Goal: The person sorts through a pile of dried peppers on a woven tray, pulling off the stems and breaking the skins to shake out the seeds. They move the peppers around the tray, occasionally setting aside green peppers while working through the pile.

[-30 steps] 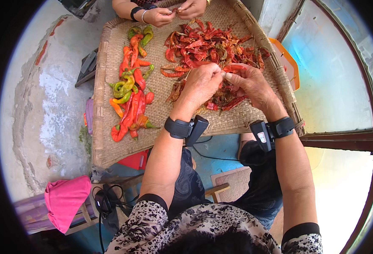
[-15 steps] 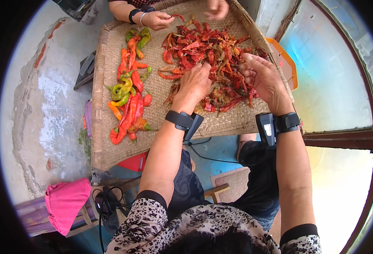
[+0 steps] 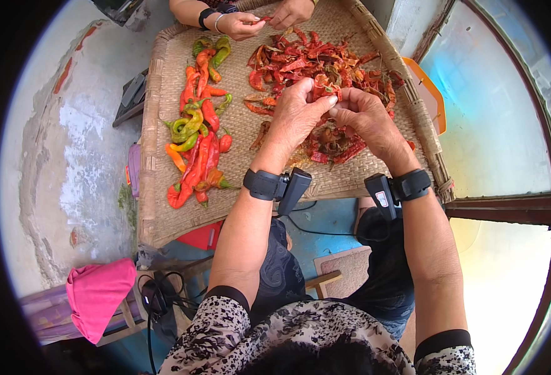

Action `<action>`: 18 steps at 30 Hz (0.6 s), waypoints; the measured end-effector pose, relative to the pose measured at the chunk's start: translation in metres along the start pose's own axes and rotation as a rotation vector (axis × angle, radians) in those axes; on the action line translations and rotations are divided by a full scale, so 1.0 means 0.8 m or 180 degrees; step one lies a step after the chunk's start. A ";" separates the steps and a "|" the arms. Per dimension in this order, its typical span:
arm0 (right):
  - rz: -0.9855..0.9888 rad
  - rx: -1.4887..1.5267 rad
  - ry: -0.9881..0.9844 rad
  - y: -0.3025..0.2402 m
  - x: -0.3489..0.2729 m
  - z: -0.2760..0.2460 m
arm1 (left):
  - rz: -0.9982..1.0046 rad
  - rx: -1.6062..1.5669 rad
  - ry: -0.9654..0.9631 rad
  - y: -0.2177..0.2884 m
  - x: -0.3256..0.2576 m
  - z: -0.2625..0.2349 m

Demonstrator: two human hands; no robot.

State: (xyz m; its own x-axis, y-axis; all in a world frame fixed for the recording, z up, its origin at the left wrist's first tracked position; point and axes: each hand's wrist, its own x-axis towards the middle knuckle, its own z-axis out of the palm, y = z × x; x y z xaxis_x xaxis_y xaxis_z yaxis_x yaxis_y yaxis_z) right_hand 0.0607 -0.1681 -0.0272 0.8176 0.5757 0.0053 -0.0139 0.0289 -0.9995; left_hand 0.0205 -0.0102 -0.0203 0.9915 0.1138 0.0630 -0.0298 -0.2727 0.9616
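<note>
Looking down through the head view, we've got a dried red pepper (image 3: 325, 88) up between the hands, above the near part of a loose heap of dried peppers (image 3: 300, 62) on a woven tray (image 3: 272, 178). Our left hand (image 3: 300, 112) has it, thumb and fingers brought together on the wrinkled skin. Over on the other side, our right hand (image 3: 369, 119) is curled narrow, fingertips right up against the pepper's right edge; whether they're truly gripping, we can't tell.

Now, how does this one handle? We'd judge it next to weightless, papery and crinkled, stiffer than fresh flesh and likely to crack or shed flakes under a hard squeeze. Dry skin shouldn't slip much, so we'd go light: fingertip pads on the broader body, the thin, ragged edges left alone.

Off to the left, well apart, lie the fresh peppers (image 3: 194, 156), red, green and orange, smooth and glossy; those look heavier, springier and slicker. At the far edge, a co-worker's hands (image 3: 241, 25) pinch a small red piece (image 3: 261, 20).
</note>
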 end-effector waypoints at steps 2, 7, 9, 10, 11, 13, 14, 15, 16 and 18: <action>0.0124 0.0048 0.0045 0.000 0.002 0.000 | -0.0008 0.0063 0.0044 -0.002 -0.001 -0.005; 0.0299 0.0121 0.0032 0.006 0.005 -0.013 | -0.0127 0.0136 -0.0183 -0.003 -0.001 -0.002; 0.0354 -0.0045 0.0003 0.000 0.002 -0.010 | -0.0186 0.0088 -0.0254 -0.002 -0.002 0.002; 0.0352 -0.0072 0.0030 -0.001 0.001 -0.012 | -0.0165 0.0064 -0.0273 -0.001 -0.002 0.005; 0.0269 0.0002 0.0055 -0.002 0.001 -0.015 | -0.0144 0.0069 -0.0357 -0.002 -0.003 0.004; 0.0110 0.0057 0.0222 -0.003 0.004 -0.027 | -0.0209 0.0128 -0.0396 -0.003 -0.004 0.000; 0.0136 0.0348 0.0531 -0.005 0.004 -0.034 | -0.0103 -0.0034 -0.0209 -0.006 -0.004 0.001; 0.0120 0.0860 0.0778 -0.009 0.003 -0.044 | -0.0137 -0.0029 -0.0166 -0.011 -0.003 0.000; 0.0101 0.1386 0.1008 -0.013 0.003 -0.054 | -0.0180 -0.0013 -0.0114 -0.011 -0.003 -0.003; -0.0074 0.1857 0.1306 -0.014 0.002 -0.072 | -0.0149 0.0092 -0.0075 -0.007 0.000 -0.006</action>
State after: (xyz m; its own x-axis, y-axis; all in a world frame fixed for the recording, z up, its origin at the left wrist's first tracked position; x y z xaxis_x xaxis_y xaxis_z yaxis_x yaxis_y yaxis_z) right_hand 0.0952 -0.2143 -0.0175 0.9706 0.2189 -0.1005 -0.2056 0.5360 -0.8188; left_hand 0.0198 -0.0044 -0.0245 0.9944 0.1048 0.0114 0.0201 -0.2951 0.9552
